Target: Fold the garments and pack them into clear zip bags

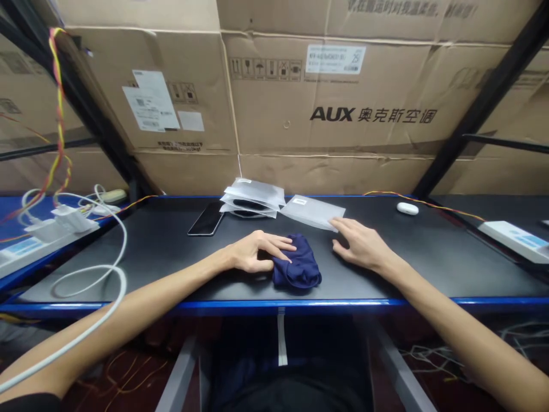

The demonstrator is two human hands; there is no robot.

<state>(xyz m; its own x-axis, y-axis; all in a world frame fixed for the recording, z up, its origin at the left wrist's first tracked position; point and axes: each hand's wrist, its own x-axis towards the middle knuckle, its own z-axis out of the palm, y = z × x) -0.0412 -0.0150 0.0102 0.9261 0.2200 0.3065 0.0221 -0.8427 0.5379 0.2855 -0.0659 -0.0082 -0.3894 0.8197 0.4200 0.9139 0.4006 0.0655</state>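
Behind the grey-black, smooth tabletop with a blue edge [163, 246] rise creased brown cardboard cartons [274, 129], while a looping white cable [123, 243] crosses in front of the left forearm and a glossy black phone [206, 220] lies beside a loose stack of frosted, translucent flat pouches [255, 191]. The left hand [259, 252] rests, fingers extended, on a soft, wrinkled navy cloth bundle [302, 264] near the table's front edge, between both hands. The right hand [359, 245], loosely spread, has its fingertips at the corner of a single frosted rectangular pouch [311, 212], a rounded white case [407, 209] lying farther right.
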